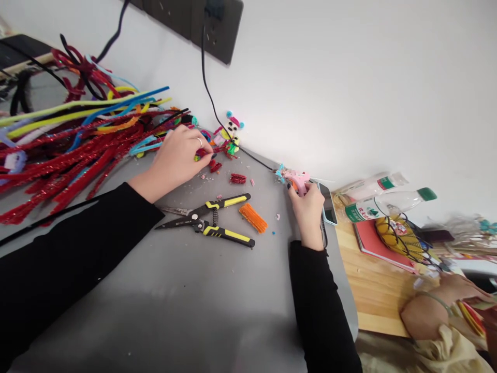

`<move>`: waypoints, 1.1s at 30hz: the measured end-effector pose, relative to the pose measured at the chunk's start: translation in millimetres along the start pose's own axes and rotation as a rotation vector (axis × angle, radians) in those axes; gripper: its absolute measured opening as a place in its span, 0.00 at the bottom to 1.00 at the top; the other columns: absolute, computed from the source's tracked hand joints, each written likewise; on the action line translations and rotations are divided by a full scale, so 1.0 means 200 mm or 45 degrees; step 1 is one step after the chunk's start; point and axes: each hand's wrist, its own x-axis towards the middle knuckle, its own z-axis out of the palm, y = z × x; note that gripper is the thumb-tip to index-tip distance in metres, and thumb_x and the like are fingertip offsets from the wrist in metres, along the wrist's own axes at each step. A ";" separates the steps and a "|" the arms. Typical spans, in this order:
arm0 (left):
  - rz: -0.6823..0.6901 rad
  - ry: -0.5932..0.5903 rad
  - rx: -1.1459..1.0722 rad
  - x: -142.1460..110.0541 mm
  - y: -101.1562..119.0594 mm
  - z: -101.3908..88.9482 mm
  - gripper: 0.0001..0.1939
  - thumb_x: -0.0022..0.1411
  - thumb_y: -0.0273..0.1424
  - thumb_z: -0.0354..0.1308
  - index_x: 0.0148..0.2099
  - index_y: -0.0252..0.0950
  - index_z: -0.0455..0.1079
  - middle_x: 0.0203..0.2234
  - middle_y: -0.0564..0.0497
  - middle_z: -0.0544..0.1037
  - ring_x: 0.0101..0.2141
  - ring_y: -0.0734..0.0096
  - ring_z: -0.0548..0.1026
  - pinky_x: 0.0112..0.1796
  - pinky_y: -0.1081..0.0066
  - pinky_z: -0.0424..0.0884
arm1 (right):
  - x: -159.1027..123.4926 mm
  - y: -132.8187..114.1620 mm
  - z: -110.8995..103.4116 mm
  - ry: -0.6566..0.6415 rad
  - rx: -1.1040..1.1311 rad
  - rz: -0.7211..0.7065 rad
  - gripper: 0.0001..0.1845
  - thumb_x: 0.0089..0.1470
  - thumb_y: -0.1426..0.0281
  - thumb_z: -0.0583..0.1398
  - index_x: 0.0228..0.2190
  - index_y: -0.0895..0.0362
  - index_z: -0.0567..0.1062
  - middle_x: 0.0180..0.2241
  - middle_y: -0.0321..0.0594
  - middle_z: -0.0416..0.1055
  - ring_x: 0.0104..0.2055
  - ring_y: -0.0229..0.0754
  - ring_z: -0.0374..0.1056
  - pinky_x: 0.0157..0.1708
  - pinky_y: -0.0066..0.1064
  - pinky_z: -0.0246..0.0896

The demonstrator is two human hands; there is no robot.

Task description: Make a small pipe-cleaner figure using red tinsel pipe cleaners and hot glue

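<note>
My right hand (308, 207) is wrapped around a pink glue gun (297, 180), its nozzle pointing left beside a light-blue fuzzy piece (280, 173). At the edge of the pipe cleaner pile (101, 140), my left hand (180, 155) has its fingers pinched together; what lies between them is mostly hidden. Close to its fingertips is a small red tinsel piece (214, 166). A red tinsel bundle (238, 178) and an orange pipe cleaner bundle (253, 217) lie between the hands. Shears (205, 220) with black and yellow handles rest spread apart in front of them.
Small fuzzy figures (231, 129) stand by the wall beneath a black cord (209, 93). A phone (328, 204) lies right of my right hand. Plastic bottles (382, 203) and a red folder (382, 246) are on the wooden table (373, 290), where another person's arm (427, 313) rests.
</note>
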 end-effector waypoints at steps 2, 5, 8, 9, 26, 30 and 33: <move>0.038 -0.033 0.035 -0.01 -0.03 0.02 0.10 0.66 0.36 0.59 0.34 0.41 0.79 0.43 0.44 0.80 0.51 0.45 0.72 0.53 0.47 0.68 | 0.00 0.04 0.03 -0.006 -0.036 -0.064 0.14 0.52 0.57 0.64 0.31 0.53 0.69 0.32 0.43 0.71 0.36 0.50 0.66 0.43 0.44 0.66; 0.109 -0.073 0.046 -0.02 -0.04 0.06 0.08 0.62 0.39 0.64 0.32 0.43 0.79 0.46 0.46 0.78 0.53 0.45 0.71 0.54 0.47 0.67 | -0.01 0.08 0.06 0.019 -0.124 -0.128 0.16 0.53 0.56 0.66 0.33 0.54 0.70 0.38 0.49 0.70 0.43 0.54 0.66 0.50 0.51 0.65; 0.134 -0.086 0.052 -0.03 -0.03 0.08 0.08 0.63 0.38 0.64 0.34 0.43 0.80 0.47 0.46 0.78 0.54 0.43 0.70 0.54 0.47 0.67 | -0.02 0.08 0.06 0.088 -0.175 -0.158 0.20 0.55 0.53 0.66 0.36 0.56 0.72 0.42 0.53 0.70 0.46 0.57 0.66 0.53 0.56 0.63; 0.134 -0.088 0.051 -0.03 -0.02 0.07 0.08 0.64 0.37 0.62 0.34 0.43 0.80 0.47 0.45 0.78 0.55 0.43 0.70 0.54 0.46 0.67 | -0.02 0.06 0.05 0.138 -0.164 -0.170 0.20 0.57 0.53 0.65 0.38 0.57 0.73 0.43 0.53 0.70 0.47 0.58 0.66 0.53 0.56 0.63; 0.291 -0.200 -0.080 0.00 0.18 0.16 0.11 0.72 0.33 0.56 0.44 0.40 0.81 0.46 0.43 0.80 0.52 0.48 0.72 0.51 0.51 0.67 | -0.13 -0.39 0.16 -0.248 0.428 -0.952 0.14 0.71 0.71 0.55 0.47 0.51 0.81 0.47 0.46 0.80 0.51 0.51 0.68 0.53 0.48 0.68; 0.296 -0.193 -0.078 0.00 0.18 0.15 0.13 0.73 0.33 0.55 0.43 0.40 0.81 0.46 0.43 0.80 0.52 0.48 0.72 0.51 0.51 0.67 | -0.11 -0.38 0.19 -0.280 0.412 -0.974 0.14 0.72 0.70 0.55 0.44 0.50 0.82 0.46 0.45 0.80 0.51 0.50 0.68 0.54 0.48 0.67; 0.295 -0.200 -0.073 -0.01 0.17 0.16 0.13 0.72 0.34 0.55 0.43 0.41 0.82 0.46 0.44 0.80 0.52 0.48 0.72 0.51 0.51 0.68 | -0.10 -0.38 0.20 -0.312 0.403 -0.963 0.15 0.72 0.69 0.55 0.44 0.49 0.82 0.46 0.44 0.80 0.51 0.50 0.69 0.54 0.49 0.67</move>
